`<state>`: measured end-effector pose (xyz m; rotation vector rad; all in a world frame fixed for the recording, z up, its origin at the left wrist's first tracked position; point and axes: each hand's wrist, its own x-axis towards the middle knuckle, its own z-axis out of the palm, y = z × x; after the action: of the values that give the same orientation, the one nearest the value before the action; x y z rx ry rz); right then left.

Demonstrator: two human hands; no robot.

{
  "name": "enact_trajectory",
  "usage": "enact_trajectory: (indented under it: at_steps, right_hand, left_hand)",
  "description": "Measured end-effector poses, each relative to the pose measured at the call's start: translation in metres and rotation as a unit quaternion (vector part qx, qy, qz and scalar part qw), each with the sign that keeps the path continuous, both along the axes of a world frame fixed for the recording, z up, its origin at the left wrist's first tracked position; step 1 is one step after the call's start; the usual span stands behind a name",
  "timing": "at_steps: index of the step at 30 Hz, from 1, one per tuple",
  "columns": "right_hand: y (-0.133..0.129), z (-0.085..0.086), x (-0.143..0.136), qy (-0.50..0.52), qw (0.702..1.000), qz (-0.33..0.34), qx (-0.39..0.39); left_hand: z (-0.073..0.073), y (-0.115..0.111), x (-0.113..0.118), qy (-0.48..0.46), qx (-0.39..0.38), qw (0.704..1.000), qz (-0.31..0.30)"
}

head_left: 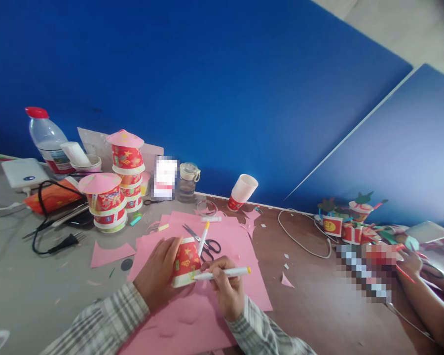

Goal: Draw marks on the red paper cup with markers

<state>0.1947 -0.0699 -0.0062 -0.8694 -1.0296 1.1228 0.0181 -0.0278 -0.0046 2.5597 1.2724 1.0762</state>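
- The left hand is pressing its fingers together against the red cup above pink paper.
- The right hand is pinching a marker at the cup's rim.

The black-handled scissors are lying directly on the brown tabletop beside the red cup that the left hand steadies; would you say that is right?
Not quite: the head view shows the black-handled scissors lying on the pink paper, not directly on the brown tabletop. They are indeed beside the red cup, and the left hand does steady it.
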Motion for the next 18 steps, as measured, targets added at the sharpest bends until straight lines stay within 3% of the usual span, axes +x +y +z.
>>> enact_trajectory:
  at_steps: [6, 18]
  right_hand:
    - [0.0036, 0.002, -0.0028, 0.053, 0.998, -0.031, -0.033]
    - [0.0046, 0.0043, -0.0036, 0.057, 0.998, -0.012, -0.015]
  left_hand:
    - [0.0053, -0.0001, 0.0008, -0.015, -0.009, 1.0, 0.0]
    - [0.0062, -0.0002, 0.001, -0.024, -0.018, 1.0, -0.003]
